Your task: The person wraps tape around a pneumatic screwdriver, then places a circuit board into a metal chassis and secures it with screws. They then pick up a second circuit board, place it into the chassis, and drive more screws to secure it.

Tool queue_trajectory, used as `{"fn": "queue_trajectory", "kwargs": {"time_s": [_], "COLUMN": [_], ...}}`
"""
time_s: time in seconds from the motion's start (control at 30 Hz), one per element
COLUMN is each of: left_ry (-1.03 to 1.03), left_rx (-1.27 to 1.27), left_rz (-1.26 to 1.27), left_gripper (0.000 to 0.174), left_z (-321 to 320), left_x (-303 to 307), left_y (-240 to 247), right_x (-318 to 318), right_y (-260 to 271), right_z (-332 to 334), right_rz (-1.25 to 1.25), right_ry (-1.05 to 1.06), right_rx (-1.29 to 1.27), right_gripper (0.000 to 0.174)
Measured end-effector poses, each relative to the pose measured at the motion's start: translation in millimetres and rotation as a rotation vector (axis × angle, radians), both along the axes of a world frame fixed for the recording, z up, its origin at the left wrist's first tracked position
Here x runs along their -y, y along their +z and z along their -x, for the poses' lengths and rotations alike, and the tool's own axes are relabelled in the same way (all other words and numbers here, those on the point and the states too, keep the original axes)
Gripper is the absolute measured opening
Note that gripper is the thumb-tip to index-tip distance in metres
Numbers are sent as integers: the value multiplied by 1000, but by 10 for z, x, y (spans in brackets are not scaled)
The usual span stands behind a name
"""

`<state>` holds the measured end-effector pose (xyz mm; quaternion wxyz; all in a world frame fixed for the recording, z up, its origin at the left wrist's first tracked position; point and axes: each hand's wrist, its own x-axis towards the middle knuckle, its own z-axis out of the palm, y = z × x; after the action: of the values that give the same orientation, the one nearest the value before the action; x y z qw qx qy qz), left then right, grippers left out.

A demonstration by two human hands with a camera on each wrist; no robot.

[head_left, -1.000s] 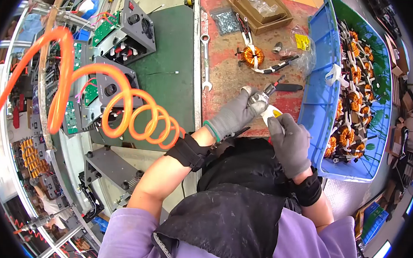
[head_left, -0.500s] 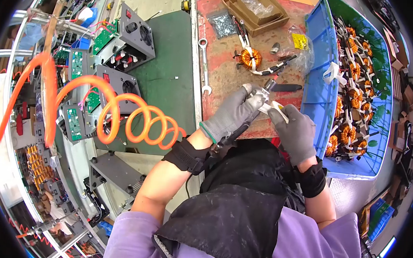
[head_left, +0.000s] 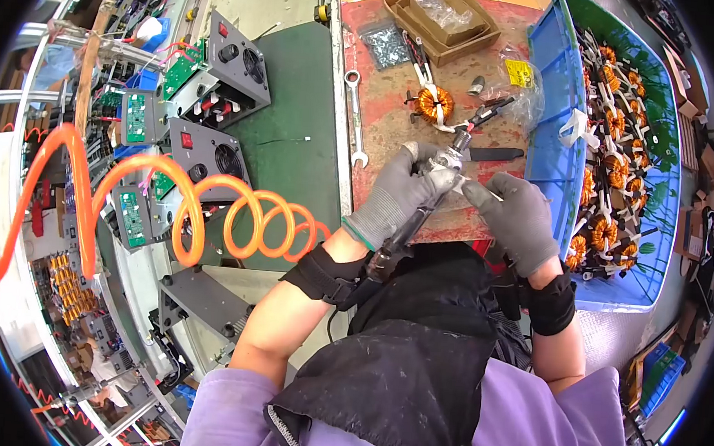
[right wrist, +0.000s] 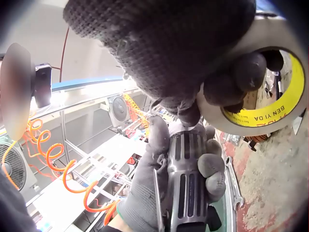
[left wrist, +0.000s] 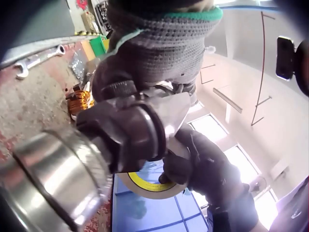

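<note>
My gloved left hand (head_left: pixel 395 197) grips a black and metal air ratchet wrench (left wrist: pixel 130 130), its handle slanting down toward my lap. A shiny metal socket (left wrist: pixel 55 181) sits on the tool's end and points away from me. The fingers of my gloved right hand (head_left: pixel 521 221) hold a roll of pale tape (right wrist: pixel 234 123) with a yellow printed core, passing through its middle. This roll is right beside the tool's head, and the right fingertips are close to the left thumb. In the head view the right hand mostly hides the roll.
A copper-wound coil (head_left: pixel 434 103) with cable leads, a dark knife-like strip (head_left: pixel 496 154) and a spanner (head_left: pixel 355 121) lie on the worn red bench. At right stands a blue crate (head_left: pixel 553 153) full of coils. An orange coiled hose (head_left: pixel 248 192) hangs at left before grey metal units (head_left: pixel 240 60).
The white tape seen between the hands is now mostly hidden. The wrench has turned in my left hand, its handle showing more below the wrist. My right hand has shifted slightly right.
</note>
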<state>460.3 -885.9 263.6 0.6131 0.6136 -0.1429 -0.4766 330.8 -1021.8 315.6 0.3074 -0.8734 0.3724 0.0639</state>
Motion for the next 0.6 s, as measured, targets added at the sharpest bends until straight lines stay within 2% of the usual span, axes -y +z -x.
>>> {"fn": "queue_trajectory", "kwargs": {"time_s": [0.03, 0.17, 0.27, 0.33, 0.47, 0.53, 0.57, 0.6], "left_ry": [6, 18, -13, -17, -22, -42, -87, -75], "left_rx": [73, 60, 19, -252, -360, -473, -512, -518], "left_rz": [-42, -51, -31, 85, 136, 133, 149, 155], "left_gripper": [41, 42, 39, 39, 41, 44, 45, 45], "left_z": [-20, -34, -43, -31, 15, 51, 72, 102], "left_x": [-4, -20, -66, -90, -122, -115, -128, -142], "left_y": [-3, 8, 10, 9, 152, 165, 169, 215], "right_x": [16, -3, -2, 19, 100, 196, 199, 160], "right_y": [46, 47, -139, -237, -361, -500, -497, -376], "right_z": [-4, -29, -42, -62, -48, 3, 55, 101], "right_rz": [-65, -52, -30, -62, -145, -759, -759, -965], "right_ry": [17, 27, 39, 52, 83, 64, 72, 109], "right_rx": [-31, -53, -54, -56, -83, 47, 39, 164], "right_gripper": [47, 49, 53, 58, 64, 71, 71, 74]}}
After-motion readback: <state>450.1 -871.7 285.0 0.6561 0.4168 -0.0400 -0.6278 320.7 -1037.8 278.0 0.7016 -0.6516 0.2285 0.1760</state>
